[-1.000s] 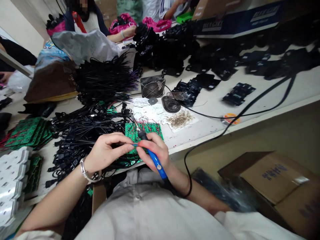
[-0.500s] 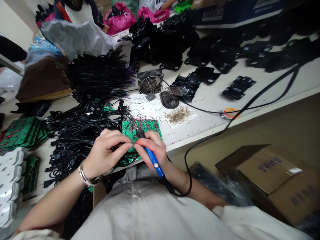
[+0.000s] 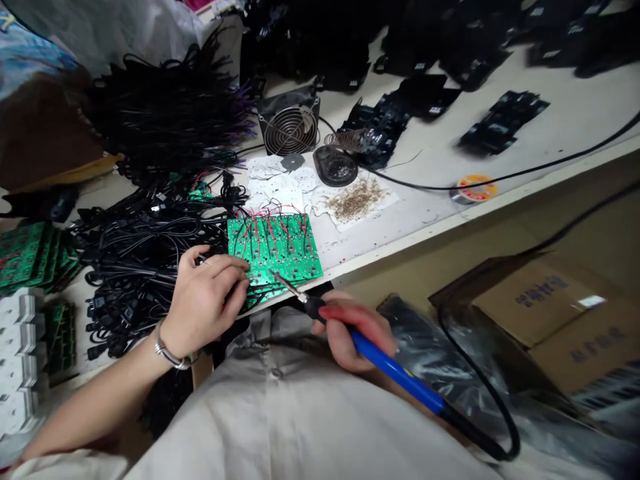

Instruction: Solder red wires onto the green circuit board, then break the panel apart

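My right hand (image 3: 350,328) is closed round a blue-handled soldering iron (image 3: 395,373), held off the bench edge over my lap; its metal tip points up-left at the near edge of a green circuit board (image 3: 274,248) with red wires. My left hand (image 3: 205,297), with a bracelet at the wrist, rests on the bench left of the board, fingers curled and pinched at the board's near-left corner; what they hold is too small to name. A heap of black cables (image 3: 145,247) lies beside that hand.
Behind the board are a small fan (image 3: 290,127), a dark soldering-iron stand (image 3: 336,167), white paper with brown debris (image 3: 356,200) and a solder reel (image 3: 474,189). Green boards (image 3: 30,253) and white parts (image 3: 20,360) lie left. A cardboard box (image 3: 565,313) sits below right.
My right hand has pulled the soldering iron back off the board and down to my lap, apart from my left hand. The camera has tilted down; the co-workers at the back have left view.
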Motion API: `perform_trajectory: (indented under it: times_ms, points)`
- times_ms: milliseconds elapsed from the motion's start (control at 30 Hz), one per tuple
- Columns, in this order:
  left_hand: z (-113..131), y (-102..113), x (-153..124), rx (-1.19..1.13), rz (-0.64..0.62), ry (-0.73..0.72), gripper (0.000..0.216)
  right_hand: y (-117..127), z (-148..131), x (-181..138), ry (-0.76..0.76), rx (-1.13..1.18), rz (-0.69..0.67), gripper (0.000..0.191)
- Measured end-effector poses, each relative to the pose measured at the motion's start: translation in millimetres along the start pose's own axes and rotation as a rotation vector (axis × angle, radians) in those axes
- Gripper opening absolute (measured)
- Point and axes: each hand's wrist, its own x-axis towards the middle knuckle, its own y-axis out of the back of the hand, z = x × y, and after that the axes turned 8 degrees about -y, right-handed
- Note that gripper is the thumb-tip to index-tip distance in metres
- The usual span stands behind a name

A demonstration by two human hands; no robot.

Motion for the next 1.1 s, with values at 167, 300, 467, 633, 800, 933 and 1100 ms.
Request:
perform_trajectory:
  times_ms: [167, 300, 467, 633, 800, 933, 1100]
  points:
    - [-3, -1, 2, 0.022, -0.008, -0.007, 0.013, -8, -1, 1, -0.058, 0.006, -0.078, 0.023]
    - [-6, 3, 6, -0.017, -0.081, 0.022, 0.016, -14, -2, 6, -0.078, 0.002, -0.077, 0.016]
    - [-10, 6, 7, -0.007, -0.122, 0.000, 0.016, -18, -2, 10, -0.045, 0.011, -0.115, 0.016]
    - [-14, 5, 6, -0.015, -0.148, -0.025, 0.017, -19, -1, 12, -0.020, 0.006, -0.122, 0.017]
    - [-16, 4, 7, -0.026, -0.139, -0.035, 0.018, -20, 0, 14, 0.057, -0.017, -0.120, 0.017]
    - [-17, 3, 7, -0.038, -0.128, -0.034, 0.018, -19, -1, 16, 0.113, -0.037, -0.094, 0.018]
    - [-17, 3, 8, -0.048, -0.146, -0.025, 0.019, -18, 0, 17, 0.115, -0.031, -0.138, 0.021]
